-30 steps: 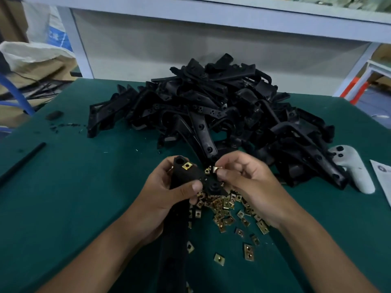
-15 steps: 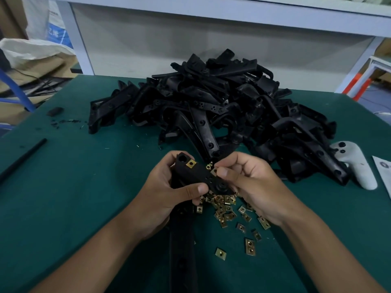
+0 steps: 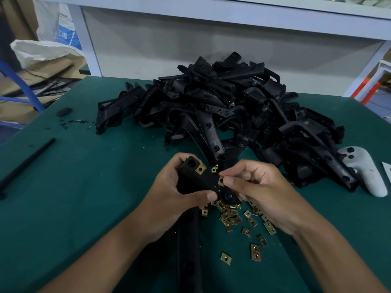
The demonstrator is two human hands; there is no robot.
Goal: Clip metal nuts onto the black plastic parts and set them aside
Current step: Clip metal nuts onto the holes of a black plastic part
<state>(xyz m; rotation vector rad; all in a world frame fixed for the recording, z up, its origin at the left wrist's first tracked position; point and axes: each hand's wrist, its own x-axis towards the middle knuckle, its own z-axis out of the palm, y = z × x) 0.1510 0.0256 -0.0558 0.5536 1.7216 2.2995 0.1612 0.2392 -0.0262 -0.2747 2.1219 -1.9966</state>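
My left hand grips a long black plastic part near its top end, above the green table. One brass clip nut sits on that part near its upper corner. My right hand pinches another metal nut between thumb and forefinger against the part's right edge. A third nut shows just above the part's edge. Several loose brass nuts lie scattered on the table below my hands. The part's lower length runs down between my forearms.
A large heap of black plastic parts fills the back of the green table. A white game controller lies at the right. A thin black rod and a small black piece lie at the left. A grey shelf frame stands behind.
My right hand has brought its nut down from above the part's edge onto the part's right side. The left hand keeps the same grip.
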